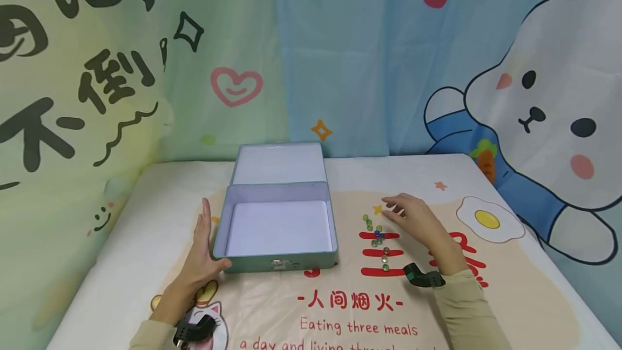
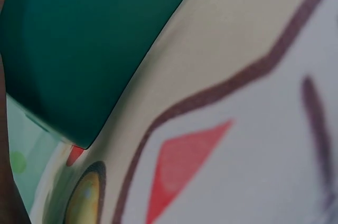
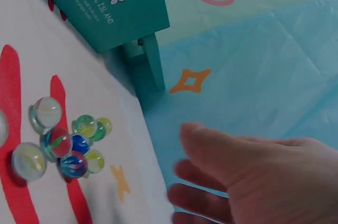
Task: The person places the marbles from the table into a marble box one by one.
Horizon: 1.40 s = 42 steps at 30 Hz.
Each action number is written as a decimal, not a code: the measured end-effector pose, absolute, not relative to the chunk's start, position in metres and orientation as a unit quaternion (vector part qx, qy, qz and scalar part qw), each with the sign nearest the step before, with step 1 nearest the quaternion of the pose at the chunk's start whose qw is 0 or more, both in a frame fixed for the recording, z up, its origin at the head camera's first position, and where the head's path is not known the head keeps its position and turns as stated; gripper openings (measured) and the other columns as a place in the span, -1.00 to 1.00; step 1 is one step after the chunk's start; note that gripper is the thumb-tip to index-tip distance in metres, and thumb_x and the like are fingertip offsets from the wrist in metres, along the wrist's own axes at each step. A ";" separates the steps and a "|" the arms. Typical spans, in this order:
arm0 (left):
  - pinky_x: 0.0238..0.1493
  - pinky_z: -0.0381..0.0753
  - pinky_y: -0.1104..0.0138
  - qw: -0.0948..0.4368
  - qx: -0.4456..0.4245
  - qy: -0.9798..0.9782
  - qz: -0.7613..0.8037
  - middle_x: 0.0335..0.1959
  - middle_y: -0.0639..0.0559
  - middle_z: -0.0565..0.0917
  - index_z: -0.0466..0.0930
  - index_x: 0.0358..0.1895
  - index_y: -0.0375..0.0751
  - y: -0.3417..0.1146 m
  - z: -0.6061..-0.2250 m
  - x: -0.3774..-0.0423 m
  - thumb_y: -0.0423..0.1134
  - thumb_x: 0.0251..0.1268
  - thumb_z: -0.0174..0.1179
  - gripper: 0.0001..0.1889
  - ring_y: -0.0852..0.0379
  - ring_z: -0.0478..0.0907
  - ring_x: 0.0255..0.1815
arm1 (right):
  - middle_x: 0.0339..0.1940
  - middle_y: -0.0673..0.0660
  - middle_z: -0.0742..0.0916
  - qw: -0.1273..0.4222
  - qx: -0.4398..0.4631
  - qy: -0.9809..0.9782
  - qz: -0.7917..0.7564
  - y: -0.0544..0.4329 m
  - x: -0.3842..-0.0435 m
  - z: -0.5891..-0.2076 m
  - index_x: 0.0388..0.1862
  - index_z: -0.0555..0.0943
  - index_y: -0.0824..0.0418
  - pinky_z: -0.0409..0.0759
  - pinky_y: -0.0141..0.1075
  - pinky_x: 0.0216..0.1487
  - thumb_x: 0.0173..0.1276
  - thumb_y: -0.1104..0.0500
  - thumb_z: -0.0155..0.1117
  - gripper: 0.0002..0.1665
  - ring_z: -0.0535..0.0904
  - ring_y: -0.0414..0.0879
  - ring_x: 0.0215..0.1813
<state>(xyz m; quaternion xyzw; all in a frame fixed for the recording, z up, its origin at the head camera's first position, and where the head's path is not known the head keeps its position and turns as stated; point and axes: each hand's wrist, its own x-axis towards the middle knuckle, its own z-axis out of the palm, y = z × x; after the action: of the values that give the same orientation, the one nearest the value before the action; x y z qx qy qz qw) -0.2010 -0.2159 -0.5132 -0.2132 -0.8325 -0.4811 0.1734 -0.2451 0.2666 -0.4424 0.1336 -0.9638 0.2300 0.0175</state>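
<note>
A green tin box [image 1: 282, 262] with a pale inside stands on the table, its lid [image 1: 278, 164] folded back behind it. My left hand [image 1: 199, 258] rests against the box's left side, fingers straight and raised, with the thumb at the front left corner. In the left wrist view, the box's green wall [image 2: 79, 49] fills the upper left. Several glass marbles [image 1: 377, 234] lie in a loose line right of the box. Beside their far end, my right hand [image 1: 420, 223] hovers with loosely bent fingers and holds nothing. In the right wrist view, clear, green and blue marbles [image 3: 74, 163] cluster left of the hand.
A printed tablecloth [image 1: 359, 312] with red lettering covers the table. Behind it hangs a patterned curtain [image 1: 340, 69]. A dark strap device [image 1: 424, 276] sits on the right wrist, another [image 1: 194, 330] on the left.
</note>
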 end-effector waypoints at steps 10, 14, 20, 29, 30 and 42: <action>0.39 -0.41 -0.19 0.170 -0.250 -0.829 -0.470 0.56 -0.18 -0.32 -0.39 0.52 -0.21 -0.212 -0.516 -0.204 0.60 -0.20 0.10 0.38 -0.49 -0.39 0.46 | -0.22 0.09 0.72 -0.064 0.147 -0.958 0.236 0.268 -0.253 -0.456 -0.01 0.67 0.26 0.61 -0.23 -0.16 0.26 0.16 0.32 -0.67 0.58 -0.10 -0.20; 0.32 -0.35 -0.32 0.163 -0.238 -0.831 -0.475 0.58 -0.07 -0.28 -0.35 0.53 -0.15 -0.211 -0.516 -0.204 0.57 -0.20 0.15 0.35 -0.56 -0.36 0.43 | -0.22 0.08 0.73 -0.086 0.154 -0.954 0.242 0.265 -0.255 -0.461 -0.05 0.67 0.26 0.59 -0.22 -0.11 0.25 0.16 0.33 -0.69 0.57 -0.12 -0.20; 0.24 -0.30 -0.42 0.149 -0.225 -0.827 -0.494 0.58 -0.01 -0.24 -0.31 0.54 -0.06 -0.210 -0.513 -0.205 0.51 -0.19 0.22 0.31 -0.59 -0.35 0.42 | -0.20 0.05 0.73 -0.114 0.158 -0.950 0.243 0.263 -0.258 -0.462 -0.07 0.68 0.23 0.57 -0.18 -0.06 0.22 0.16 0.35 -0.70 0.57 -0.12 -0.16; 0.34 -0.27 -0.30 0.152 -0.241 -0.832 -0.476 0.58 -0.04 -0.22 -0.33 0.54 -0.10 -0.204 -0.517 -0.215 0.53 -0.14 0.15 0.30 -0.50 -0.30 0.46 | -0.29 -0.01 0.70 -0.153 0.153 -0.947 0.237 0.261 -0.266 -0.453 -0.25 0.71 0.12 0.55 -0.26 -0.13 0.22 0.18 0.36 -0.88 0.50 -0.15 -0.25; 0.40 -0.28 -0.19 0.155 -0.246 -0.830 -0.476 0.58 -0.06 -0.22 -0.33 0.54 -0.12 -0.203 -0.518 -0.215 0.53 -0.13 0.14 0.29 -0.43 -0.30 0.49 | -0.30 -0.01 0.69 -0.157 0.151 -0.947 0.238 0.261 -0.267 -0.452 -0.27 0.70 0.12 0.53 -0.27 -0.15 0.21 0.17 0.37 -0.90 0.49 -0.15 -0.26; 0.35 -0.23 0.57 0.144 -0.274 -0.799 -0.515 0.57 -0.12 -0.28 -0.39 0.53 -0.14 -0.203 -0.519 -0.214 0.38 -0.07 0.27 0.29 0.32 -0.25 0.54 | -0.40 -0.04 0.66 -0.176 0.137 -0.934 0.280 0.269 -0.272 -0.466 -0.33 0.69 0.04 0.45 -0.28 -0.19 0.21 0.15 0.37 -0.95 0.46 -0.12 -0.28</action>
<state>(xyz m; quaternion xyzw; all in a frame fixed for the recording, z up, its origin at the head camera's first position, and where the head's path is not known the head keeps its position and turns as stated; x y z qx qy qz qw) -0.2140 -0.2031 -0.5188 -0.2743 -0.7994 -0.5147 0.1442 -0.2721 0.2689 -0.4658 0.1373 -0.9336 0.2802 -0.1763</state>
